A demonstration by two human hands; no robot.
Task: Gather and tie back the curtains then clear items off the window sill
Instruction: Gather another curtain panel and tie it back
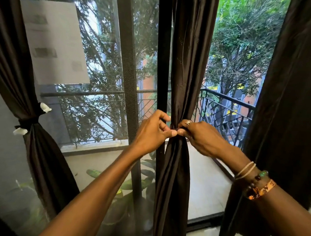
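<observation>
The dark brown, softly shining middle curtain point(189, 48) hangs just right of the dark vertical window post point(162, 64), bunched into a narrow waist where both hands meet. The left hand point(151, 133) reaches in front of the post with thumb and forefinger pressed together, and the right hand point(202, 137), just right of the post, has its fingers curled in. Each appears to pinch an end of a thin dark tie point(174, 126) round the waist, though the tie can hardly be told from the cloth. Well left of the post, a second brown curtain point(42, 157) is already cinched by a dark band with white ends point(29, 122); far right of the post, a third brown curtain point(290, 106) hangs loose. The fabric looks light, limp and somewhat slippery, so the gathered folds will likely slide and spread once the pinch slackens. The tie's ends are best held close to the knot and drawn snug against the bundle, not tugged from the folds below, which would only pull the drape down. No window sill or items on it can be made out, so that part of the task looks not yet begun.
</observation>
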